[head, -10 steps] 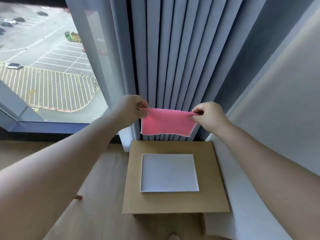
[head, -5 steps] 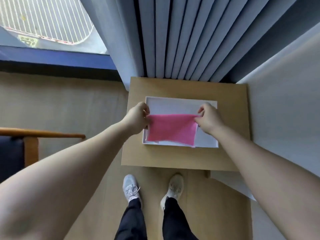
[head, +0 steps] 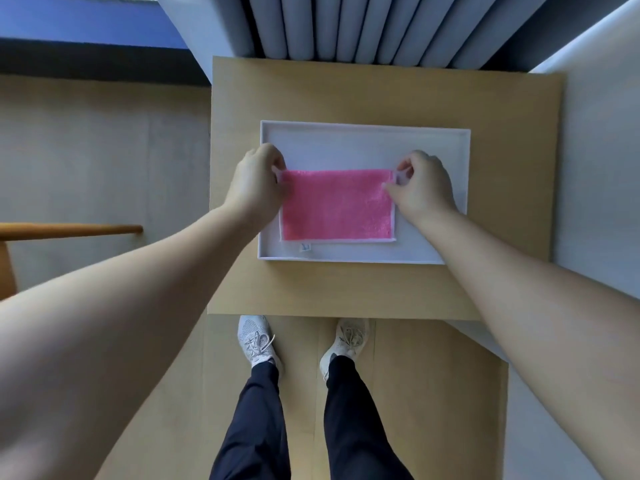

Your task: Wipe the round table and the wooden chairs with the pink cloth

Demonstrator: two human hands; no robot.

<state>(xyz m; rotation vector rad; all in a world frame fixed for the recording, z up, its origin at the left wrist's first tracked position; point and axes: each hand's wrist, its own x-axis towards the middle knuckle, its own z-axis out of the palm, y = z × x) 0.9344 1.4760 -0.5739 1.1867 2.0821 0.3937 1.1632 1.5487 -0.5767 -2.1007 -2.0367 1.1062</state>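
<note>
The pink cloth [head: 337,204], folded into a rectangle with a white hem, lies flat in a shallow white tray [head: 363,138]. My left hand [head: 254,183] pinches its far left corner. My right hand [head: 420,185] pinches its far right corner. The tray stands on a square light-wood side table [head: 381,95]. A wooden chair arm [head: 69,231] shows at the left edge. No round table is in view.
Grey curtains [head: 346,26] hang right behind the side table. A pale wall [head: 602,168] closes the right side. My feet in white shoes [head: 256,344] stand on the wood floor at the table's front edge. A window sill runs along the top left.
Both hands have lowered the cloth from in front of the curtains down into the white tray, where it now lies flat. My head has tilted down over the side table.
</note>
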